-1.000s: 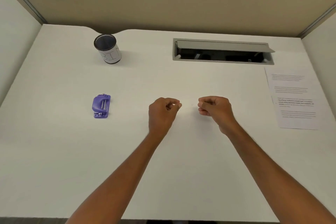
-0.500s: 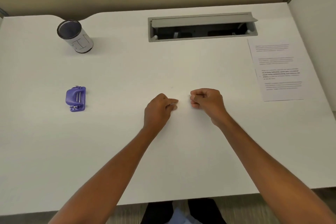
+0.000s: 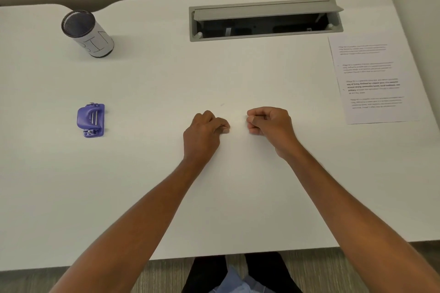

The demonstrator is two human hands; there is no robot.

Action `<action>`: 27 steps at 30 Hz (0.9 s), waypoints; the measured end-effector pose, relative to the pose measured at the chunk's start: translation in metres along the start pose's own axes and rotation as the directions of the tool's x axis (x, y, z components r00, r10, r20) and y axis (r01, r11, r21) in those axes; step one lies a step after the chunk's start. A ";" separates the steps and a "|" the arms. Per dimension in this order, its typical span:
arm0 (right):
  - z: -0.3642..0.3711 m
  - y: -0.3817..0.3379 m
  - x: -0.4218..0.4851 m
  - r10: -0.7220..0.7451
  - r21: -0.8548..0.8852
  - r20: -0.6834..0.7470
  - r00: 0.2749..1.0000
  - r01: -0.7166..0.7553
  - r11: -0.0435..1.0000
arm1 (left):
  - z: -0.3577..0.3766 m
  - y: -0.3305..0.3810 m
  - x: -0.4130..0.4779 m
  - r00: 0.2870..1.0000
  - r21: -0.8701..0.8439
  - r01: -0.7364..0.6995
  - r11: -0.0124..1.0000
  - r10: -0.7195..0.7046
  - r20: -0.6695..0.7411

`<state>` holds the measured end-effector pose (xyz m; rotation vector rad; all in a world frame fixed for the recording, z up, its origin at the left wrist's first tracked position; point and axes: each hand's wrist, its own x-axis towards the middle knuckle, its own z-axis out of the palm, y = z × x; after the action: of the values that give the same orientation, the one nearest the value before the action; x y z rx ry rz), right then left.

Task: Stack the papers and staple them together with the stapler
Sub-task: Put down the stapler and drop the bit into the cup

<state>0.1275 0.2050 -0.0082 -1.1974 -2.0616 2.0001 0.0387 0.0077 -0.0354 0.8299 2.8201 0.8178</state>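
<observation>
A small purple stapler [image 3: 91, 119] lies on the white desk [image 3: 142, 173] at the left. Printed papers [image 3: 371, 79] lie flat at the desk's right side, near the partition. My left hand [image 3: 204, 134] and my right hand [image 3: 270, 123] rest on the desk's middle, close together, each curled into a loose fist with nothing in it. Both hands are well apart from the stapler and from the papers.
A mesh pen cup [image 3: 87, 33] with a white label stands at the back left. A grey cable hatch [image 3: 265, 19] with its lid raised is set into the desk's back. Partition walls close off the back and right. The desk's front edge runs below my forearms.
The camera has tilted down and closer, so the desk's front edge and my legs now show. Both hands stay curled in the same spot on the desk.
</observation>
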 end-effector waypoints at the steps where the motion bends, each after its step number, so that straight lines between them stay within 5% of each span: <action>1: 0.001 0.000 0.001 -0.006 -0.004 -0.001 1.000 0.006 1.000 | 0.002 0.000 0.000 1.000 0.030 -0.015 0.999 0.015 -0.017; 6: 0.012 -0.004 0.008 -0.061 -0.061 -0.023 0.998 0.060 0.996 | 0.008 0.001 -0.001 0.999 0.080 -0.034 0.996 0.037 -0.037; 10: 0.027 -0.012 0.017 -0.130 -0.143 -0.032 0.991 0.124 0.982 | 0.002 -0.003 -0.001 0.985 -0.170 0.169 0.971 -0.171 0.005; 16: 0.048 -0.015 0.036 -0.274 -0.334 0.016 0.961 0.264 0.905 | -0.015 -0.004 0.001 0.881 -0.620 0.411 0.668 -0.466 0.083; 21: 0.065 -0.022 0.037 -0.388 -0.583 0.085 0.918 0.361 0.728 | -0.023 -0.010 0.008 0.798 -0.731 0.519 0.443 -0.557 0.229; 27: 0.085 -0.029 0.041 -0.391 -0.804 0.152 0.908 0.343 0.485 | -0.027 -0.015 0.009 0.786 -0.763 0.522 0.381 -0.562 0.257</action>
<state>0.0411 0.1588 -0.0173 -0.6753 -2.9988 0.7445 0.0172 -0.0109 -0.0197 -0.2803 2.0285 1.7350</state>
